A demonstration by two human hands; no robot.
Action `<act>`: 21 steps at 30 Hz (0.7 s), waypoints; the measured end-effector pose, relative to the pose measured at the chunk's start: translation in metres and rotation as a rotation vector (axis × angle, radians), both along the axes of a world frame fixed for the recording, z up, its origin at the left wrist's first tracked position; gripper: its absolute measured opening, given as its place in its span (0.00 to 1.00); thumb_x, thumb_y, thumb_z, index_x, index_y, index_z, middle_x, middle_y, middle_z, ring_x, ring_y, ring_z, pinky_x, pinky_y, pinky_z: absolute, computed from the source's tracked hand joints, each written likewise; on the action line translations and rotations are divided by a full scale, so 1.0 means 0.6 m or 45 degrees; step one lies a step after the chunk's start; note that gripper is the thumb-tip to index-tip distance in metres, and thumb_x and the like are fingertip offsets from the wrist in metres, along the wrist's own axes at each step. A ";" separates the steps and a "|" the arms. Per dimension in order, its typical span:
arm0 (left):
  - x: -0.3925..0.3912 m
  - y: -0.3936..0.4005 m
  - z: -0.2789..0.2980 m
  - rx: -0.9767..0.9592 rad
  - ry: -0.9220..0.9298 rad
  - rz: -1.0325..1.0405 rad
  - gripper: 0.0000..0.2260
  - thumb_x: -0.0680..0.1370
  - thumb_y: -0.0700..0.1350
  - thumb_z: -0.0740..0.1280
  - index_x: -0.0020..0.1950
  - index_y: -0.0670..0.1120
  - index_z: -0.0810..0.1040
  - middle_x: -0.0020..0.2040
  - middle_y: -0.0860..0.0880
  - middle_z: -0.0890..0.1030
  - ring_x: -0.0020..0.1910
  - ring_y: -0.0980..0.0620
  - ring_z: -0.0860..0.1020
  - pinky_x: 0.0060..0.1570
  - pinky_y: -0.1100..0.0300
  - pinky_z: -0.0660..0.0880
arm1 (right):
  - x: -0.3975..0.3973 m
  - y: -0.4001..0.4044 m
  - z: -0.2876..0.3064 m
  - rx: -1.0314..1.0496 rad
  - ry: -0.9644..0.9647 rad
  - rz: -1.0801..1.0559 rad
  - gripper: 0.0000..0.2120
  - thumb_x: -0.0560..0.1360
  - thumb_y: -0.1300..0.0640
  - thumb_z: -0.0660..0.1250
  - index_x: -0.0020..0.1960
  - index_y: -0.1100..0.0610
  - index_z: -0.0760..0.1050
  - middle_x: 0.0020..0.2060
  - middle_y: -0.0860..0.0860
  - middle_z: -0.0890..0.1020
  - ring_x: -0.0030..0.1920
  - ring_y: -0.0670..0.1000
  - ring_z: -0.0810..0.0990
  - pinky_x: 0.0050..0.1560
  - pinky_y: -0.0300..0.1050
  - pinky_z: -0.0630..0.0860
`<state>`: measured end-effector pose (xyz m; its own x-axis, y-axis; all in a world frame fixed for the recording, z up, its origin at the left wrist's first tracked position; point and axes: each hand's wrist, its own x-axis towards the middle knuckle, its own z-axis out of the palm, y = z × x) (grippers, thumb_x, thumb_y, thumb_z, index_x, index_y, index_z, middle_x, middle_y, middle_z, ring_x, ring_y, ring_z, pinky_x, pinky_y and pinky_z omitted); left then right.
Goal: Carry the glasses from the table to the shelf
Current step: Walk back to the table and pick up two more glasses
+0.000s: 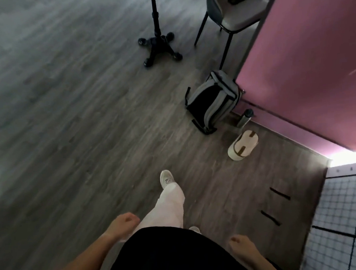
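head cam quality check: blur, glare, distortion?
Head view: floor smeared by motion blur at left; blown-out glare strip under the pink wall; wide-angle bend in the wall edge; dim overall; left hand and right hand soft, both hold nothing; no glasses in view.

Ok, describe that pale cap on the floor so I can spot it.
Find the pink wall on the right. At its foot stand a grey backpack and a metal bottle. The cap lies nearest the person, cream with brown trim.
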<state>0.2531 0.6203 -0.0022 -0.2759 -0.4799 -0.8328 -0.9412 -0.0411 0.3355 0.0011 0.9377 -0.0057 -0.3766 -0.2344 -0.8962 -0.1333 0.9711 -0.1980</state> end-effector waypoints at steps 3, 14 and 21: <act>-0.030 -0.079 -0.025 0.019 0.003 0.039 0.07 0.79 0.42 0.68 0.45 0.43 0.85 0.47 0.46 0.84 0.49 0.51 0.81 0.52 0.59 0.74 | -0.055 -0.081 -0.001 -0.011 0.038 0.028 0.11 0.79 0.51 0.62 0.50 0.54 0.81 0.50 0.49 0.79 0.54 0.43 0.75 0.56 0.38 0.70; -0.282 -0.402 0.004 0.017 0.164 0.121 0.08 0.80 0.43 0.66 0.42 0.45 0.77 0.28 0.51 0.75 0.24 0.53 0.72 0.21 0.68 0.64 | -0.319 -0.434 0.045 -0.119 0.099 -0.104 0.11 0.78 0.50 0.61 0.46 0.48 0.82 0.51 0.48 0.84 0.53 0.48 0.81 0.55 0.44 0.74; -0.398 -0.526 -0.002 0.054 0.128 0.148 0.07 0.80 0.43 0.67 0.41 0.44 0.77 0.29 0.51 0.75 0.25 0.52 0.73 0.20 0.70 0.65 | -0.449 -0.582 0.038 -0.157 0.004 -0.211 0.10 0.79 0.53 0.63 0.46 0.48 0.82 0.47 0.49 0.85 0.50 0.50 0.82 0.58 0.48 0.77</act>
